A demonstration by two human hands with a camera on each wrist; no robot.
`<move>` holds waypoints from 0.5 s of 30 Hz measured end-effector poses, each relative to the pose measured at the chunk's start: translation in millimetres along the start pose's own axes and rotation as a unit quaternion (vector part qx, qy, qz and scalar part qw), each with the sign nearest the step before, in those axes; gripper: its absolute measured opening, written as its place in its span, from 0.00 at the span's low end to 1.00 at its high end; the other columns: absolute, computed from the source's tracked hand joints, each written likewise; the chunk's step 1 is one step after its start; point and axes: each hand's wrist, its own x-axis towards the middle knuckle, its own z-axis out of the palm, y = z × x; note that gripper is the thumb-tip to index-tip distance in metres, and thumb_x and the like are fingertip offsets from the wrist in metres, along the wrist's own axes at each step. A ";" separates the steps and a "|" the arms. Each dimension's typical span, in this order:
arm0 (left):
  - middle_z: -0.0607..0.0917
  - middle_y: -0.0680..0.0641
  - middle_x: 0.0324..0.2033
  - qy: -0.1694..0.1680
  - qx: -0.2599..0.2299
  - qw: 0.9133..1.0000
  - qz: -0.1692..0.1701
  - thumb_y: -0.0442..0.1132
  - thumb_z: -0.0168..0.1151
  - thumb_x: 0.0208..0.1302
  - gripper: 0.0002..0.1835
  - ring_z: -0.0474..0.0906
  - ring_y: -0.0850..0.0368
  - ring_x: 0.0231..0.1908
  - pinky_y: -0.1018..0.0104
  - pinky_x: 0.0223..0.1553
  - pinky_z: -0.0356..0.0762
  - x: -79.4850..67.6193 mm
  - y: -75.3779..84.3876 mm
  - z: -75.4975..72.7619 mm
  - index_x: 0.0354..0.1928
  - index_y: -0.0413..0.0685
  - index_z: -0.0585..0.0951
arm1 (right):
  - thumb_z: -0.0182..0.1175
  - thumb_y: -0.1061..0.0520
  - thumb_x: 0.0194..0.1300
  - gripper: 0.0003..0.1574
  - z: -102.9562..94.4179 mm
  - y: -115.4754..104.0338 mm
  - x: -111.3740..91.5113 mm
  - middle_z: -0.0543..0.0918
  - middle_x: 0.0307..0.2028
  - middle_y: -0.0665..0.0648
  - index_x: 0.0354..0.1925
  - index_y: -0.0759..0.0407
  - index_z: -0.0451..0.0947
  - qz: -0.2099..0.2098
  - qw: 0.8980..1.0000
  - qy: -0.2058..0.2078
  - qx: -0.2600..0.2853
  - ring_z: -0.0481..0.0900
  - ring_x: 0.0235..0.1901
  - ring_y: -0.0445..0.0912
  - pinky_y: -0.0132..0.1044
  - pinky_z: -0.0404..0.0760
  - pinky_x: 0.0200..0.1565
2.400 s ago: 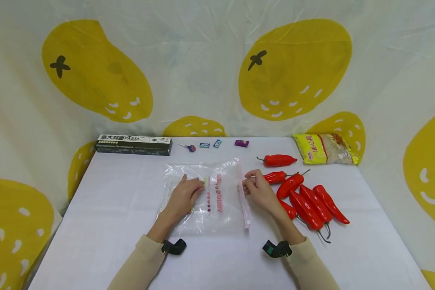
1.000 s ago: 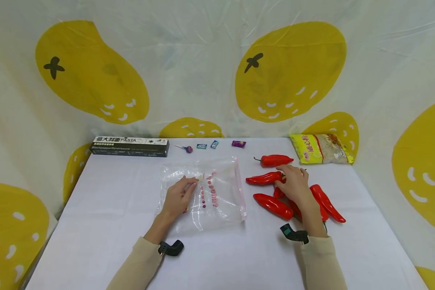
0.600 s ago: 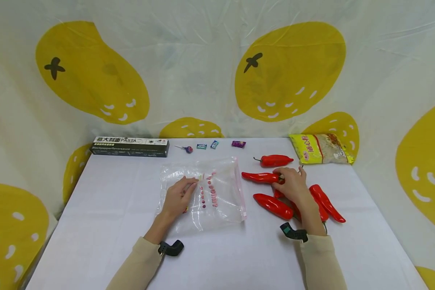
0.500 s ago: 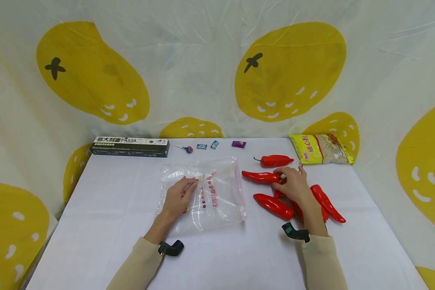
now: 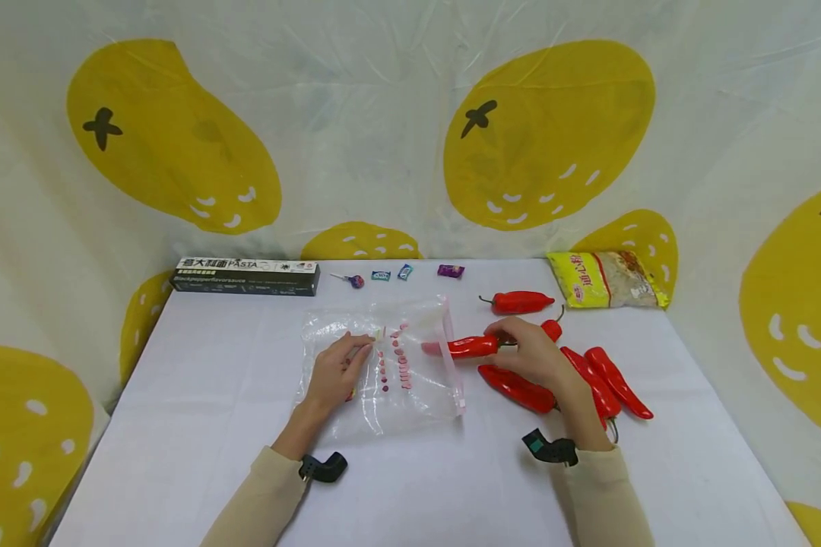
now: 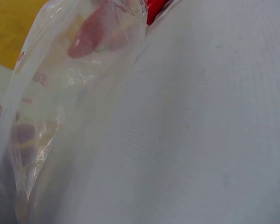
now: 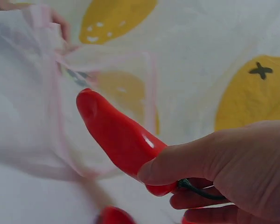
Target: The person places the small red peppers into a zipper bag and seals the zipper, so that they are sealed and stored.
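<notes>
Right hand (image 5: 532,354) gripping pepper (image 5: 474,347) | I'm seeing it pointing lengthwise left, tip inside bag (image 5: 424,384) | left hand (image 5: 335,374) pinching bag

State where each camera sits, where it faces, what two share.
Head: worn on the head, facing forward and down over the white tablecloth; beige-sleeved arms, left grip and right grip show.
Left wrist: worn there, facing the clear plastic bag and tablecloth; no body part plainly shows.
Right wrist: worn there, facing the long, glossy red pepper in the right grip; left grip partly shows.
Shared by head and right wrist: that pepper, the bag's pink-edged mouth.
</notes>
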 end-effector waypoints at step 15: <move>0.87 0.51 0.43 -0.015 0.026 0.999 -0.014 0.43 0.57 0.66 0.11 0.81 0.55 0.50 0.51 0.64 0.67 0.6 3.1 -0.4 0.46 0.49 0.81 | 0.63 0.47 0.60 0.19 40.8 -17.4 9.0 0.84 0.43 0.45 0.51 0.45 0.79 -0.140 0.970 -0.180 0.086 0.78 0.41 0.41 0.29 0.79 0.45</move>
